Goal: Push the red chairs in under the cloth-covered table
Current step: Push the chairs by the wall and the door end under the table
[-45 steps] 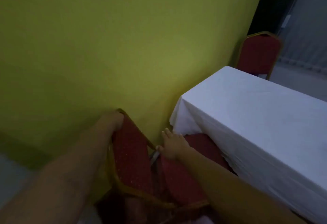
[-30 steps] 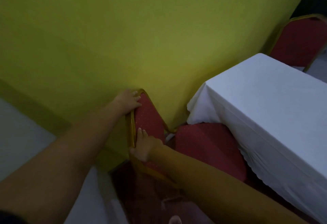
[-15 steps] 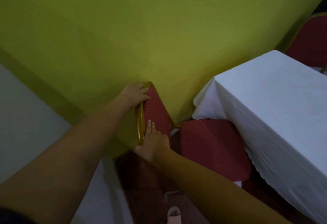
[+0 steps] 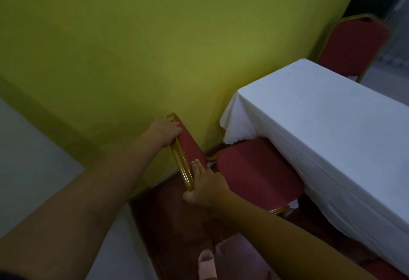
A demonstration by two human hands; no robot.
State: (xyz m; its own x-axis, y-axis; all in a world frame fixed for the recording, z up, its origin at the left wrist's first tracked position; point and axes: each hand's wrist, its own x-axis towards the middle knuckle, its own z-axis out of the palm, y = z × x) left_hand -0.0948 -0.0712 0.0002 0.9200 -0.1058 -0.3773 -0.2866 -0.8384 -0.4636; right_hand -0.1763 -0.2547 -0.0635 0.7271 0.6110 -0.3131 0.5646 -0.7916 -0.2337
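A red chair [image 4: 254,173] with a gold frame stands at the near end of the table [image 4: 327,120], which a white cloth covers. Its seat lies partly under the hanging cloth. My left hand [image 4: 166,131] grips the top corner of the backrest next to the wall. Lower down, my right hand [image 4: 205,187] holds the nearer corner of the backrest, fingers on the red padding. A second red chair [image 4: 352,47] stands at the table's far end, its back upright against the dark doorway.
A yellow-green wall [image 4: 155,36] runs close behind the chair and the table's end. Dark red carpet [image 4: 172,224] lies underfoot, with pale floor [image 4: 28,158] to the left. A pink slipper [image 4: 207,264] shows at the bottom. Another red seat [image 4: 385,268] peeks out at the lower right.
My right hand left the seat and took the backrest's nearer corner. The chair now stands squarer to the table with its seat under the cloth edge. The view panned, and the far chair shows again.
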